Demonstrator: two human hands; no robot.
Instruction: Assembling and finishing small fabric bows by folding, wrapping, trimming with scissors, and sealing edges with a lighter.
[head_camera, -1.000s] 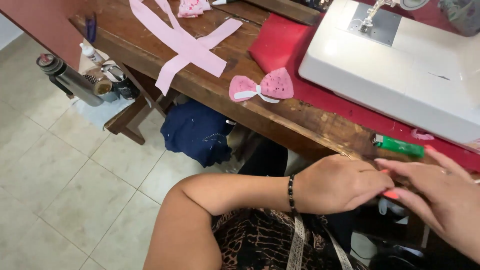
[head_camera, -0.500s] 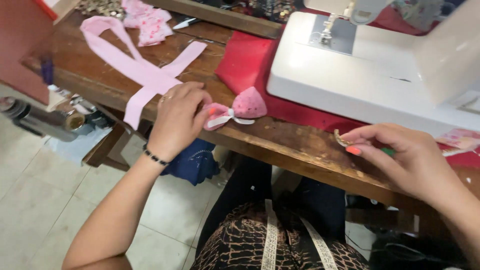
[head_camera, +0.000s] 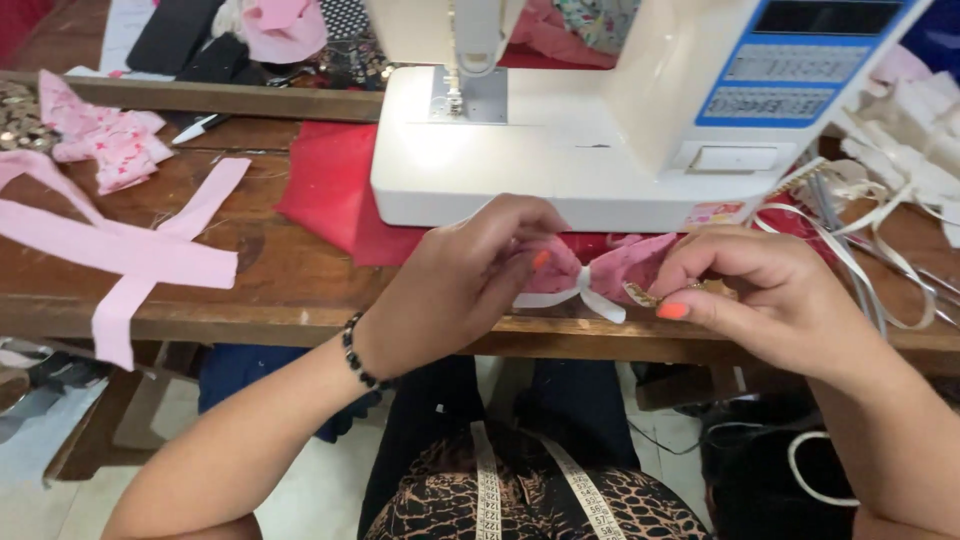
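Left hand (head_camera: 470, 275) and right hand (head_camera: 770, 300) pinch pink bow (head_camera: 610, 272) — its middle half hidden.

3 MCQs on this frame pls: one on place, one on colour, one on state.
1. Where is the pink bow?
A. on the floor
B. between both hands at the table's front edge, before the sewing machine
C. on top of the machine

2. What colour is the band around the bow's middle?
A. white
B. black
C. green

3. What is the left hand doing?
A. resting flat on the table
B. lying in the lap
C. pinching one side of the bow

Answers: 1 B, the bow sits between the left hand and right hand just in front of the white machine. 2 A, a white ribbon wraps its centre. 3 C, its fingers close on the bow's left lobe.
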